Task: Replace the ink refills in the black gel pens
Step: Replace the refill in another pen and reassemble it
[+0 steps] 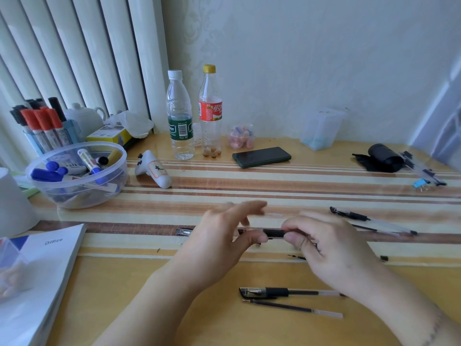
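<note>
Both hands hold one black gel pen [274, 232] level above the table's middle. My left hand [219, 236] pinches its clear barrel end with thumb and a finger, the other fingers spread. My right hand [324, 243] grips the black grip end. A pen cap [183, 231] lies left of my left hand. Near the front edge lie a capped gel pen [287, 292] and a loose refill [294, 307]. Another gel pen [369, 219] lies to the right, with a thin refill beside it. A second loose refill [296, 257] shows under my right hand.
A clear bowl of markers [74, 171] and a marker holder [42, 123] stand at the left. Two bottles [194, 116], a white controller [153, 168], a phone [261, 156] and a clear box [321, 128] line the back. A booklet [37, 275] lies front left, a black roll [384, 158] far right.
</note>
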Demonstrator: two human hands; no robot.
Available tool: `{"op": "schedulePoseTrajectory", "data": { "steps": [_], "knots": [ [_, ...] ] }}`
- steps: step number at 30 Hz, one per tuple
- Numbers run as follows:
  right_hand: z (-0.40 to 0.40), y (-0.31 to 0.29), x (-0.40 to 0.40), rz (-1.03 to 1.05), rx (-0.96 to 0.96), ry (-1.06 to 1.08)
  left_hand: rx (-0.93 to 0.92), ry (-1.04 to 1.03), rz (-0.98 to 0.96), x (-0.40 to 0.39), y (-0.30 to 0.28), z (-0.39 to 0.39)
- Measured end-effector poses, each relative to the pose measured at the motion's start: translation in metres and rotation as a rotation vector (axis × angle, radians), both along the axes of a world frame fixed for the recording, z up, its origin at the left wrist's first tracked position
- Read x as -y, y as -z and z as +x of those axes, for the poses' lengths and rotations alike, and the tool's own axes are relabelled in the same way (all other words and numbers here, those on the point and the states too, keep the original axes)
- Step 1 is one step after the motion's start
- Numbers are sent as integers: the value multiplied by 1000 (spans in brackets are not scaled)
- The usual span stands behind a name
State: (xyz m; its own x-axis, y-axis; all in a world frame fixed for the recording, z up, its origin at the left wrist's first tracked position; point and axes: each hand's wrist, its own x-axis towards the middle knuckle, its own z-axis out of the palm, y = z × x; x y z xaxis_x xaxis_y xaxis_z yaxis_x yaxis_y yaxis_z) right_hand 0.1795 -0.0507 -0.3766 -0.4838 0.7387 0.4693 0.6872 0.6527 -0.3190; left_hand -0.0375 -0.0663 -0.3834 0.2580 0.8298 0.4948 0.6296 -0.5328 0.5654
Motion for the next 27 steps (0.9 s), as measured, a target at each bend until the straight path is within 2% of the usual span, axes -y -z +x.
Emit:
{"op": "schedulePoseTrajectory", "data": {
  "steps": [2, 5, 10, 15, 20, 22, 27],
  "knots": [
    [4, 0, -7, -64, -32, 43, 15, -108, 61, -2, -1, -6],
    [14, -2, -26, -120, -59, 162, 147, -278, 106, -5, -2, -15],
    [13, -13, -59, -411, 67, 283, 164, -384, 97, -9, 0, -17],
    [-25, -12, -85, -361, 55, 271, 89, -376, 91, -9, 3, -14],
    [-57, 13, -98, -361, 50, 298, 30, -368, 69, -8, 5, -14],
    [-57, 20, -101, -324, 91, 283, 19, -367, 63, -8, 5, -15],
    [-17, 6, -98, -379, -38, 231, 7, -372, 51, -8, 6, -16]
  ]
}}
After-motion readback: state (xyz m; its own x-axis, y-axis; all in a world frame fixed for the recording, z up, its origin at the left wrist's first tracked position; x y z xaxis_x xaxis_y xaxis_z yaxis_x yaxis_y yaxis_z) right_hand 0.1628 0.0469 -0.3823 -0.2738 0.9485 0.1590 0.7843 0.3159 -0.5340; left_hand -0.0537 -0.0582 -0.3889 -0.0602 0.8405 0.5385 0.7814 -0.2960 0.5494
